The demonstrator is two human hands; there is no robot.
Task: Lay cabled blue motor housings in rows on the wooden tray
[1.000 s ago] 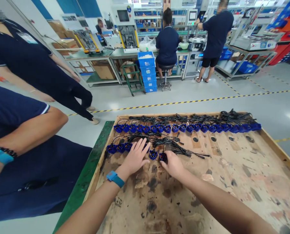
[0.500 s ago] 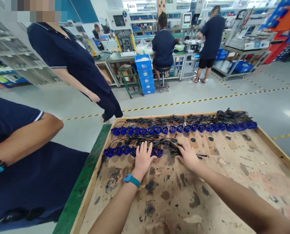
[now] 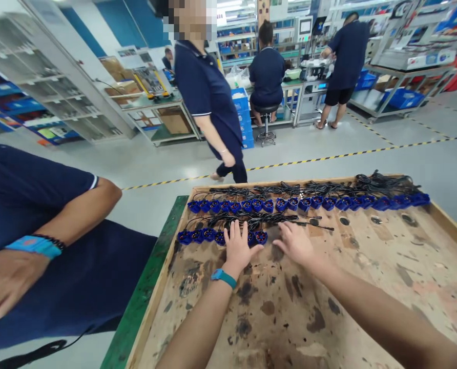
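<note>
- Near row of blue connectors (image 3: 201,236): short line, side by side, close to the tabletop's left edge; probably butted together to keep the row straight.
- Left hand (image 3: 238,246): open, palm down, fingers spread over the row's right end, gripping nothing; looks like it presses the parts level.
- Right hand (image 3: 295,242): open and flat, holding nothing, on bare wood just right of the last connector.
- Black cables (image 3: 259,220): run from the near row toward the far edge, bunched between the two rows, likely to keep the leads clear of the hands.
- Far row of blue connectors (image 3: 309,203): spans almost the whole far edge, its cables piled behind.
- Tabletop (image 3: 347,307): stained wood with a raised rim; bare to the right and across the near half, so plenty of room.
- Seated co-worker's arm (image 3: 75,215): just off the left edge.
</note>
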